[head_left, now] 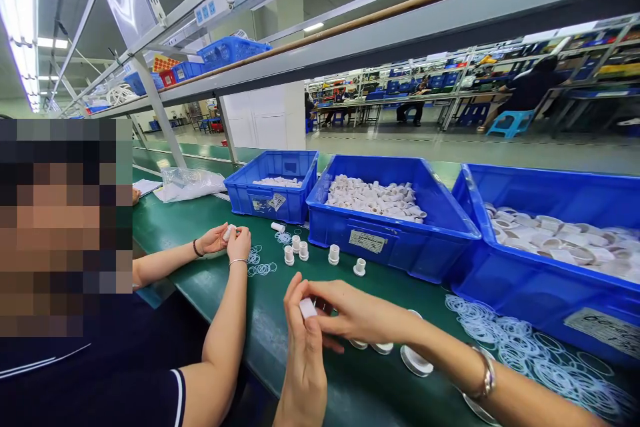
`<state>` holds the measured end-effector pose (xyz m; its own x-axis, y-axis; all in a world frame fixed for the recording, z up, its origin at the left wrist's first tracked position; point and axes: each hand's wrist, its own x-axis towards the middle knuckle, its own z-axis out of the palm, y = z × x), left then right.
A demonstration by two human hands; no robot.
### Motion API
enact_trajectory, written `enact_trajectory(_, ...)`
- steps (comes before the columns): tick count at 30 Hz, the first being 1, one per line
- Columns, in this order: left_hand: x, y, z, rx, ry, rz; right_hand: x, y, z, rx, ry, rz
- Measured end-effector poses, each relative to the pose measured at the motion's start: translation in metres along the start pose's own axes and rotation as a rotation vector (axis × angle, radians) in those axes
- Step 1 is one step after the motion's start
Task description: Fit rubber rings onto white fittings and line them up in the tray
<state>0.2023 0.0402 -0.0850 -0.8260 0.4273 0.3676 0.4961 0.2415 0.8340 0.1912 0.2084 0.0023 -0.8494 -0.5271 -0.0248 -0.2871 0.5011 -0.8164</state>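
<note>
My left hand (303, 353) and my right hand (357, 313) meet over the green bench and together pinch a small white plastic fitting (307, 308). A metal bracelet (484, 379) sits on my right wrist. Under my right forearm lie white round caps (416, 360) and a pile of thin white rubber rings (530, 347). To my left a co-worker's two hands (227, 240) hold a similar white part (229, 232).
Three blue bins stand along the bench: a small one (273, 185), a middle one (395, 217) with white fittings, a right one (555, 260) with white caps. Several white fittings (320, 253) stand upright before them. Loose rings (260, 263) and a plastic bag (190, 183) lie further left.
</note>
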Motion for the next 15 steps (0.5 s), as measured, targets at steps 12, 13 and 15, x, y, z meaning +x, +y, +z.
enact_trajectory(12,0.04,-0.053,0.007,-0.084,0.022,-0.142,0.041,0.107,-0.07,-0.911,0.264,0.325)
enact_trajectory(13,0.038,-0.055,0.009,-0.079,-0.009,-0.161,0.043,0.11,-0.067,-0.919,0.255,0.333)
enact_trajectory(15,0.033,-0.054,0.011,-0.088,-0.039,-0.171,0.042,0.112,-0.061,-0.928,0.249,0.341)
